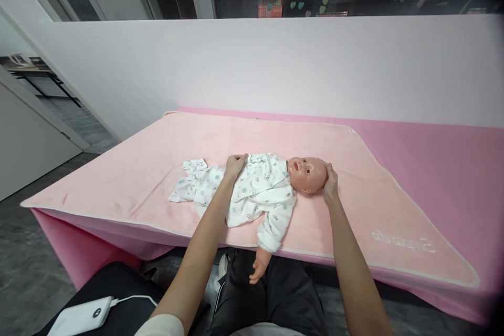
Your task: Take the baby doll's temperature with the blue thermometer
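Note:
A baby doll (307,175) lies on its back on a peach blanket (129,168), its head to the right. It wears a white printed top (258,189) and matching trousers (207,184). My left hand (235,164) is closed at the top's far lower edge, the fingers pinching the cloth by the waist. My right hand (331,181) cups the crown of the doll's head, with some fingers hidden behind it. One doll arm (260,265) sticks out of its sleeve and hangs over the near table edge. The far arm is not visible.
Pink cloth (452,168) covers the table under the blanket. A white wall (275,68) with a window above it runs along the back. At lower left, a white power bank (81,317) with a cable lies on a black surface near my left forearm.

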`<state>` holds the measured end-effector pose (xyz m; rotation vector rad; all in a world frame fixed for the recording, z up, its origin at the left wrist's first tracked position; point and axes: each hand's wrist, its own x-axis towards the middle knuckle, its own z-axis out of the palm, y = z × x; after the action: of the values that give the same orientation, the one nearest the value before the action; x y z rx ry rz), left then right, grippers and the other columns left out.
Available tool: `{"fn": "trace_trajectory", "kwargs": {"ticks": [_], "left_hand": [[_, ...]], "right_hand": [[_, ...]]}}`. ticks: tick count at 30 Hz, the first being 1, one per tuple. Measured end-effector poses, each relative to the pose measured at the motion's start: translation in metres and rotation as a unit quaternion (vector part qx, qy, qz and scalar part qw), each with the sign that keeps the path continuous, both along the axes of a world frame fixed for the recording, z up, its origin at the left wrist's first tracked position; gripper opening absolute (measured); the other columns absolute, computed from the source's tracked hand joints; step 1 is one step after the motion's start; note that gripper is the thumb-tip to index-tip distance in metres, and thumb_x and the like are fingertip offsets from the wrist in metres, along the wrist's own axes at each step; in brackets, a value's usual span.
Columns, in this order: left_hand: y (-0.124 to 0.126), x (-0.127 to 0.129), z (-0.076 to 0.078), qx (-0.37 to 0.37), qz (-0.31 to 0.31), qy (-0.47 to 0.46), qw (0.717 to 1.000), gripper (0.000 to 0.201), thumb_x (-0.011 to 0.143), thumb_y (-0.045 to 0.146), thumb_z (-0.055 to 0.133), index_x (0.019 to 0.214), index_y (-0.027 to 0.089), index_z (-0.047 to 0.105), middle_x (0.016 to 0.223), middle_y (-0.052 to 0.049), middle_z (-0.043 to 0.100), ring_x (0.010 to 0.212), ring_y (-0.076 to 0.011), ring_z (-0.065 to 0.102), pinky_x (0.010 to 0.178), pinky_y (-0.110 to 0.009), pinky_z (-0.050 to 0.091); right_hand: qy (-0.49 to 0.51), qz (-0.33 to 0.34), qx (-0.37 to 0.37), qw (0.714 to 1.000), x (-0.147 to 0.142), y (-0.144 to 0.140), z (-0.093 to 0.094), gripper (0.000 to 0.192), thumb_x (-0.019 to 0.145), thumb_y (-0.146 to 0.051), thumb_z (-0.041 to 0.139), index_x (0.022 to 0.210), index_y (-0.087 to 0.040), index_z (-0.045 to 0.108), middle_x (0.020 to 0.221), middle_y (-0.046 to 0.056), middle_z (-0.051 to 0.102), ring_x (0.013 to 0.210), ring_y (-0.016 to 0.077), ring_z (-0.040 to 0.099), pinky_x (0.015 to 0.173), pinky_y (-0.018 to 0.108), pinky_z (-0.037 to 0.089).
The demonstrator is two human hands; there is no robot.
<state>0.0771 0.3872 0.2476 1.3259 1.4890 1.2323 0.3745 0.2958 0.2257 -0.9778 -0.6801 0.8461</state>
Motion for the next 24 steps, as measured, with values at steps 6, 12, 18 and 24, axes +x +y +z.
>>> {"fn": "trace_trajectory", "kwargs": {"ticks": [6,12,18,24], "left_hand": [[0.000,0.000,0.000,0.001,0.007,-0.007,1.000,0.030,0.065,0.040,0.063,0.052,0.015,0.054,0.045,0.003,0.042,0.047,-0.0080,0.037,0.049,-0.022,0.028],[0.002,0.000,-0.002,0.003,0.015,0.010,1.000,0.028,0.064,0.041,0.064,0.056,0.014,0.061,0.049,0.001,0.052,0.052,-0.0103,0.046,0.053,-0.022,0.034],[0.000,-0.001,-0.001,0.008,0.015,0.061,0.998,0.027,0.064,0.041,0.065,0.066,0.014,0.067,0.061,-0.005,0.063,0.062,-0.0157,0.056,0.060,-0.025,0.041],[-0.011,0.009,0.013,0.111,0.055,0.129,0.984,0.028,0.073,0.035,0.060,0.094,0.018,0.065,0.107,-0.010,0.062,0.103,-0.0235,0.054,0.088,-0.033,0.040]], "right_hand": [[0.048,-0.021,0.004,0.999,0.016,0.000,0.001,0.060,0.079,-0.064,0.038,0.110,-0.017,0.058,0.115,0.010,0.059,0.108,0.0229,0.056,0.097,0.042,0.039],[0.043,-0.036,0.027,0.998,0.021,-0.001,0.003,0.061,0.081,-0.064,0.033,0.113,-0.018,0.057,0.117,0.008,0.060,0.110,0.0219,0.055,0.100,0.042,0.035],[-0.029,-0.002,0.004,1.000,0.004,-0.003,0.006,0.041,0.072,-0.048,0.058,0.095,-0.015,0.066,0.107,0.008,0.065,0.104,0.0238,0.057,0.095,0.039,0.041],[-0.029,0.020,0.002,0.999,0.003,-0.006,0.007,0.032,0.075,-0.043,0.057,0.091,-0.016,0.065,0.101,0.007,0.067,0.100,0.0248,0.059,0.092,0.042,0.044]]}}
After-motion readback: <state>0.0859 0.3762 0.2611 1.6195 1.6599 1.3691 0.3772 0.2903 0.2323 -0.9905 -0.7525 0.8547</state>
